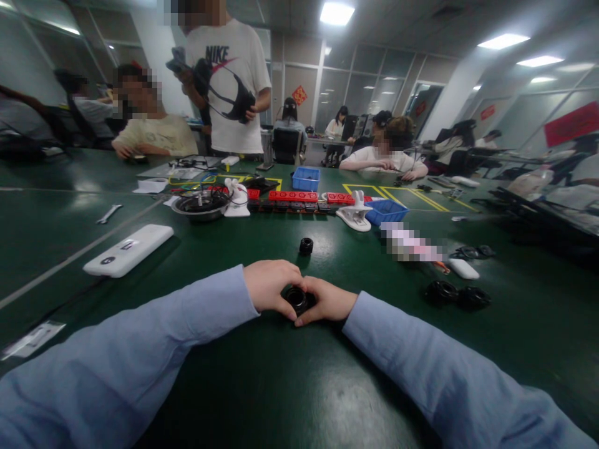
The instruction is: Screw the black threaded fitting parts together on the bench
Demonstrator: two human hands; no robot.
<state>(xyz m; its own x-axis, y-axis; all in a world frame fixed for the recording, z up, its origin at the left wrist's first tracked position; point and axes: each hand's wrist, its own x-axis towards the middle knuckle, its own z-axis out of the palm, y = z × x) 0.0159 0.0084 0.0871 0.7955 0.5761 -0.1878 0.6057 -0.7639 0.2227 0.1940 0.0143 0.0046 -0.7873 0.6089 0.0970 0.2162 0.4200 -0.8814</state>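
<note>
Both hands meet over the green table (262,386) around a round black ring-shaped part (296,299), possibly a lens piece. My left hand (271,285) curls around its left side, thumb and fingers closed on its rim. From the right, my right hand (327,300) grips the same part, thumb at the near edge and fingers at the far edge. The two hands touch at their fingertips. Just beyond them, a small black cylindrical part (306,246) stands upright on the table, untouched. The underside of the held part is hidden.
A white power bank (130,251) and a wrench (109,214) lie left. Ahead are a metal bowl (199,215), red trays (292,196), a white clip stand (355,215) and a blue bin (387,212). Black round parts (442,291) lie right. A person (238,81) stands across the table.
</note>
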